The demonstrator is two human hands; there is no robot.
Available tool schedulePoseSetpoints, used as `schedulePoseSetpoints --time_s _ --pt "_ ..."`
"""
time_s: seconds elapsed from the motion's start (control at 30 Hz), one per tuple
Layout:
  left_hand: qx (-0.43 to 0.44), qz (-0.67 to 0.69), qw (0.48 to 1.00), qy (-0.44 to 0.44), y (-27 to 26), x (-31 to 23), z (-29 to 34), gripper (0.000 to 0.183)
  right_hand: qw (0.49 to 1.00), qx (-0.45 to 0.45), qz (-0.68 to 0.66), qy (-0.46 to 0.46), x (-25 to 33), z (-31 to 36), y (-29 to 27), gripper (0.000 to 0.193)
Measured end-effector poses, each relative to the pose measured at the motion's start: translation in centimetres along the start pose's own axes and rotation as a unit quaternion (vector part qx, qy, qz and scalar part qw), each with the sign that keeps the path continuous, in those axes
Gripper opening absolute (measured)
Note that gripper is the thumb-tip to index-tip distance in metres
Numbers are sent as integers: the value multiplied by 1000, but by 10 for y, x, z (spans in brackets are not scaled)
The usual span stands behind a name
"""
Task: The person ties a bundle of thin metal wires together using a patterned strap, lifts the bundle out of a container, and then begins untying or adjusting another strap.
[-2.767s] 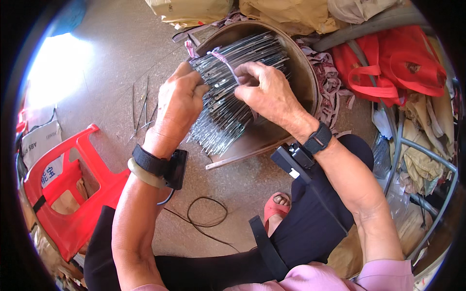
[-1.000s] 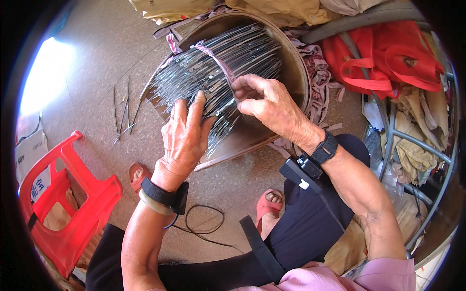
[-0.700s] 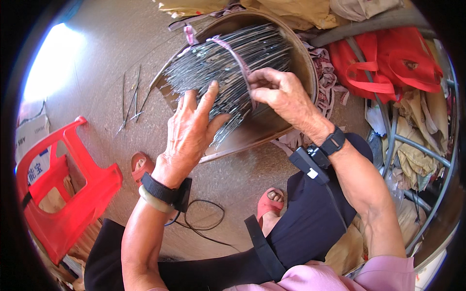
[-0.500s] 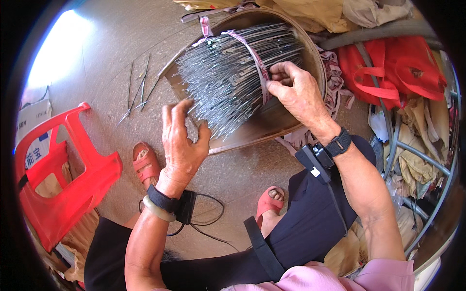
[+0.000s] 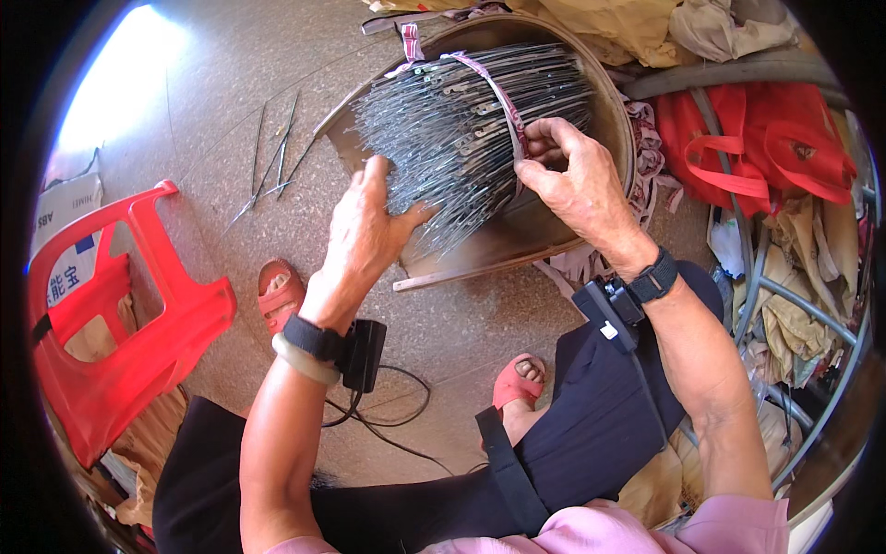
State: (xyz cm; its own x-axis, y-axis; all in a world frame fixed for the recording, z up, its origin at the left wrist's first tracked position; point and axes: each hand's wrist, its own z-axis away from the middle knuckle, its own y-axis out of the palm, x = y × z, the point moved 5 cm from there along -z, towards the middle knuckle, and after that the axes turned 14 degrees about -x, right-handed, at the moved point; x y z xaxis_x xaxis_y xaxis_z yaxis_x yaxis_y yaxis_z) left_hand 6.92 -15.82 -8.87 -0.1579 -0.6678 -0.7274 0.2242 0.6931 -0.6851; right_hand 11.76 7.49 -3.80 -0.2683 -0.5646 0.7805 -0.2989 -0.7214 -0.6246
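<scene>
Lying on the floor (image 5: 217,138): a few loose rods (image 5: 277,148) were crossed over one another, left of the bundle; more could have joined them if its outer pieces worked free.
Left hand (image 5: 362,222): its thumb and fingers were spread apart at the bundle's lower-left ends, pinching nothing that showed; whether they touched the tips could not be told. So open a hand might have let ends slip past, and the points might have pricked it.
Right hand (image 5: 586,180): its thumb and forefinger were pinching the patterned strip (image 5: 503,97) near the bundle's right-hand side. Because only fingertips held it, the strip could have slid loose, and slack there could have let the rods fan out.
Bundle's place: the bundle of rods (image 5: 443,138) lay inside the brown curved container (image 5: 544,226), between the two hands.
Bundle's left end: thin, silvery tips stuck out unevenly, like stiff bristles.
Bundle's middle: grey and dark rods ran roughly side by side, slanting up to the right, with small pale flat tabs among them; the pink-and-white strip crossed over them.
Bundle's right end: darker, closely packed, near the container's curved wall.
</scene>
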Motion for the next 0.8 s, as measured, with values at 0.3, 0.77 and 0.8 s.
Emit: schedulePoseSetpoints --time_s 0.3,0.77,0.8 --pt "-22 161 986 -46 23 24 2 46 999 -27 -5 25 5 5 1 36" --pt "-21 176 984 -1 51 26 -10 30 988 34 -107 104 -10 2 6 34" --pt "-40 187 981 28 52 20 -12 29 989 45 -93 109 -9 2 6 33"
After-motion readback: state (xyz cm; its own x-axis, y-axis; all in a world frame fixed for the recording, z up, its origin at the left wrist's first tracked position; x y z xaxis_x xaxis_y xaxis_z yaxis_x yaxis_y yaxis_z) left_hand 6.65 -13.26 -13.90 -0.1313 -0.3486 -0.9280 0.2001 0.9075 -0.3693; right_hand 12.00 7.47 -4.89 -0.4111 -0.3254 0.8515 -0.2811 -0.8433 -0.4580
